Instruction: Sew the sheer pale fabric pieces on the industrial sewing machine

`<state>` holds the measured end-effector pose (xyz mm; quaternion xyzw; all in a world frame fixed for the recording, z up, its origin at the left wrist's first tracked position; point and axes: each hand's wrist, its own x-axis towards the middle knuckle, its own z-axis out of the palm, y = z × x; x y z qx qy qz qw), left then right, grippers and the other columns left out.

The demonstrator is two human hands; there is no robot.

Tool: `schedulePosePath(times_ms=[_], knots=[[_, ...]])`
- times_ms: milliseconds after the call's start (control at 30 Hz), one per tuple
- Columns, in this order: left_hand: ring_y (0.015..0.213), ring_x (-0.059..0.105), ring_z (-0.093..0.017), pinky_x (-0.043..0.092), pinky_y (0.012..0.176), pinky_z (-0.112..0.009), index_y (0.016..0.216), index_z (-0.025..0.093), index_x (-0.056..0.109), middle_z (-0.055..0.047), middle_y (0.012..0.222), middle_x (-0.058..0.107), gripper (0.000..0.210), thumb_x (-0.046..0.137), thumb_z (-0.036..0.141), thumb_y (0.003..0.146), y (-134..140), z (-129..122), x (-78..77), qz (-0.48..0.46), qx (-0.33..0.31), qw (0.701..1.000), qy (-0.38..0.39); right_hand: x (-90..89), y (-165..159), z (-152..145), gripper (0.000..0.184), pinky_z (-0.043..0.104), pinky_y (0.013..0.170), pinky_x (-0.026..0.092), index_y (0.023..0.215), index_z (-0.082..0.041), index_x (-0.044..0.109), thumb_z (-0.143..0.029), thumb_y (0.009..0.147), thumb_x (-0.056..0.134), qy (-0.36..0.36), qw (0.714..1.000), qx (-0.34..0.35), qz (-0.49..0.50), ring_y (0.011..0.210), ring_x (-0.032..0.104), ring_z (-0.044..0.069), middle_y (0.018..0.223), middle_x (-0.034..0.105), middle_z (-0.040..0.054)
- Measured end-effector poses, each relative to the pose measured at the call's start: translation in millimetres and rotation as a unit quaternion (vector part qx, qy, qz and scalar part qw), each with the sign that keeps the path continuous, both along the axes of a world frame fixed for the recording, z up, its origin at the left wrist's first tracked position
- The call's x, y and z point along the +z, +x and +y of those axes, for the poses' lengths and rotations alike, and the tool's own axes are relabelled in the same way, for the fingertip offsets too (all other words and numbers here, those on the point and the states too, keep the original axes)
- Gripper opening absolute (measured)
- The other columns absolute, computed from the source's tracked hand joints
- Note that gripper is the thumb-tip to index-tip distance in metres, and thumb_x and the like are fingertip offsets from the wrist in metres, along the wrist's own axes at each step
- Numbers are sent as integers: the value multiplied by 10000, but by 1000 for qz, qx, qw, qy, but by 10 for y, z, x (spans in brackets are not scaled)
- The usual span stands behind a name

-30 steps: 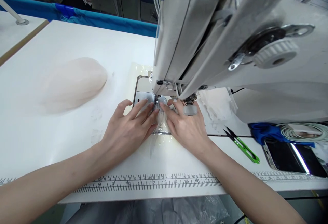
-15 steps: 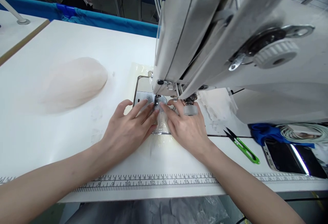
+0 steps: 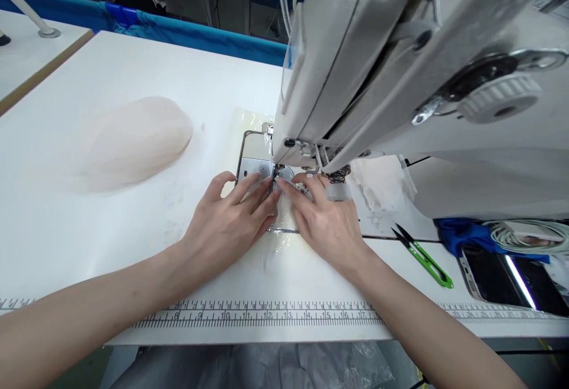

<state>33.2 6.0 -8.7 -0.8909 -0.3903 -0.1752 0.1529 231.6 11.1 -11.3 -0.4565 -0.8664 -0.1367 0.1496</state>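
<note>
We have both hands palm down at the sewing machine (image 3: pixel 338 63), which stands on a white counter (image 3: pixel 213 75). Our left hand (image 3: pixel 233 214) reaches over the metal plate (image 3: pixel 255 166), fingers stretched and slightly bent, their tips gathered just beside the foot (image 3: pixel 278 171). Our right hand (image 3: pixel 329 223) comes in from the other side, its index finger pointing at the foot and a white knob (image 3: pixel 338 192) of the machine hiding part of its fingers. We cannot tell whether either hand pinches anything thin; the fingertips cover that spot.

To our left, well apart from the hands, lies an oval piece of sheer pale cloth (image 3: pixel 142 140). Right of the right hand, beside the machine, is a small pile of pale pieces (image 3: pixel 380 181). Nearer us lie green-handled snips (image 3: pixel 427 261), open-bladed, then a phone (image 3: pixel 511 282) near a blue cloth (image 3: pixel 462 238). A ruler scale (image 3: pixel 275 315) runs along the near edge.
</note>
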Motion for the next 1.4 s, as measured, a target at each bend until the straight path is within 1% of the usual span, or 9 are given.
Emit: schedulePosePath(times_ms=[67,200,300,433,600,767,900,1100,1400], knots=[[1185,586,-232,369,942,-426,1258,177,590,-58,1215,684,298,476,227,987,-4,-1,-3,3,-1,1000,1,-7,-4,0,373,352,800,408,1257,-234,607,-123,930,466,3,1000,2,1,1001,526,225,1114,650,72],[1185,585,-240,371,939,-418,1269,189,589,-66,1206,688,310,501,216,973,-12,-2,-1,-15,-7,1000,-3,-20,-7,1,436,356,793,414,1342,-260,543,-129,931,477,-2,1000,2,3,994,530,226,1122,649,69],[1186,585,-246,377,935,-419,1274,196,589,-68,1212,685,318,514,217,966,-13,-2,2,-22,-9,1000,-11,-20,-9,1,447,357,790,416,1349,-260,536,-126,927,476,-9,1000,-2,3,995,529,228,1129,648,71],[1185,588,-227,384,924,-419,1252,191,597,-54,1210,687,294,491,233,981,-4,-4,8,-3,0,1000,2,-13,-9,2,422,359,791,414,1316,-251,566,-124,928,462,-12,1000,-4,1,1001,526,232,1124,648,74],[1190,585,-217,378,926,-417,1243,178,593,-37,1210,688,285,463,234,995,8,-6,8,15,4,1000,9,-5,-4,2,465,358,792,408,1362,-239,525,-114,919,461,-6,1000,1,-3,1015,525,235,1129,651,76],[1186,586,-219,373,925,-416,1230,178,598,-49,1201,691,276,464,235,996,6,0,-4,9,2,1000,15,3,-5,-11,444,368,806,402,1328,-232,560,-100,916,461,6,1000,5,-9,1012,530,241,1093,667,77],[1183,588,-220,376,927,-422,1219,189,605,-40,1202,691,269,467,233,993,3,-2,2,12,3,1000,18,6,-8,-22,421,365,803,397,1300,-226,587,-98,923,451,2,1000,1,-17,1015,533,244,1010,679,89],[1195,582,-227,378,929,-434,1241,168,594,-48,1225,679,285,476,234,990,-3,0,-7,14,2,1000,11,2,-12,-19,404,360,817,396,1279,-223,608,-103,929,444,13,1000,-2,-23,998,547,237,957,684,83],[1198,582,-226,374,931,-430,1223,168,604,-28,1212,688,271,478,230,991,-6,6,-11,13,1,1000,14,13,-5,-13,416,350,799,380,1267,-234,614,-85,905,474,17,1000,3,-26,971,537,229,1041,683,63]])
